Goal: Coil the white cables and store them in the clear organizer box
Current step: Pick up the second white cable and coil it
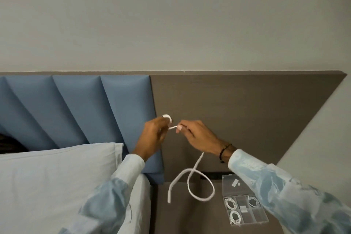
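Both hands are raised in front of the headboard, holding one white cable (191,180). My left hand (152,135) grips a small loop of it wound around the fingertips. My right hand (197,137) pinches the cable a short way along; the stretch between the hands is taut. The rest hangs from the right hand in a loose loop above the nightstand, its free end dangling at the lower left. The clear organizer box (242,199) lies open on the nightstand at the lower right, with three coiled white cables (230,203) in its compartments.
A grey wooden headboard panel (247,110) stands behind the hands, with blue padded panels (76,108) on its left. A white pillow (57,176) and bed fill the lower left. The dark nightstand (182,218) lies below the hanging cable.
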A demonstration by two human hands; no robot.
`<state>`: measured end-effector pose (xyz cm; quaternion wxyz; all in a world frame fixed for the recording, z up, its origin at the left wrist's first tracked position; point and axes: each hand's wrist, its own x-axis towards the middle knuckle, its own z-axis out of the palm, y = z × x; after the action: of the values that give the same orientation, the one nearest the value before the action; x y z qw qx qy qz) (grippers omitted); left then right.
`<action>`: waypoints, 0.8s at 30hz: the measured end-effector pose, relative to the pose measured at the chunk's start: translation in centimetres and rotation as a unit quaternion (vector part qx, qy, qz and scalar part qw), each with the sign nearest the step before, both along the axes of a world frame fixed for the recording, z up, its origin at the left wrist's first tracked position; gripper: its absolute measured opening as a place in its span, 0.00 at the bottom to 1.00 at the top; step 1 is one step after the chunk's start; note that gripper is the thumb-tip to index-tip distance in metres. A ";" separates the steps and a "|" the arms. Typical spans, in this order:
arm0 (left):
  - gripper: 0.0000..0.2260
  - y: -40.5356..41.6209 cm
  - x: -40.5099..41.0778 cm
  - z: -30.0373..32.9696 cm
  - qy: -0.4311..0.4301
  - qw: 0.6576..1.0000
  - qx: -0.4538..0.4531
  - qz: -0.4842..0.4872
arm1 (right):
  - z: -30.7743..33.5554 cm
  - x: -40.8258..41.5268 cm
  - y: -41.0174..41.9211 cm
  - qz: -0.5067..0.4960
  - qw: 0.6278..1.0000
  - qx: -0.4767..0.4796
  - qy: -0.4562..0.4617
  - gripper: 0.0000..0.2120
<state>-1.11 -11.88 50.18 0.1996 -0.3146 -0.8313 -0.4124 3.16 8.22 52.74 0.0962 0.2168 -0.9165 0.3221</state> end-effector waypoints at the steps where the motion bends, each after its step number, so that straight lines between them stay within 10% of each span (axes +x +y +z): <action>1: 0.06 0.1 0.6 -0.4 -0.017 0.999 -0.027 -0.022 | 0.9 -0.5 0.4 -0.002 1.000 0.016 0.014 0.12; 7: 0.14 0.8 2.7 0.4 -0.326 0.924 0.118 -0.163 | 2.9 -1.6 3.1 -0.100 0.989 0.036 0.101 0.22; 12: 0.15 1.0 3.7 2.0 -0.422 0.800 0.319 -0.285 | 0.6 -0.3 3.2 -0.102 0.995 -0.015 0.015 0.27; 15: 0.11 2.4 2.2 3.4 -0.431 0.667 0.553 -0.251 | -2.0 1.4 1.2 -0.093 0.995 0.007 -0.041 0.26; 16: 0.10 2.9 1.7 3.6 -0.407 0.671 0.586 -0.202 | -2.6 2.0 0.5 -0.083 0.995 0.023 -0.051 0.22; 18: 0.11 3.3 1.3 3.2 -0.297 0.799 0.519 -0.056 | -3.4 2.8 -0.7 -0.043 0.996 0.046 -0.063 0.16; 21: 0.07 1.9 1.3 1.1 -0.023 0.982 0.175 0.070 | -2.7 2.8 -0.6 -0.021 0.997 0.050 -0.056 0.12; 24: 0.05 0.1 1.5 -1.1 0.041 0.997 -0.059 -0.004 | -0.3 1.4 1.7 -0.058 0.996 0.067 0.008 0.11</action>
<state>0.37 -11.78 49.09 0.2130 -0.3461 -0.8439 -0.3501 4.55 9.88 52.44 0.1076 0.1718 -0.9463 0.2520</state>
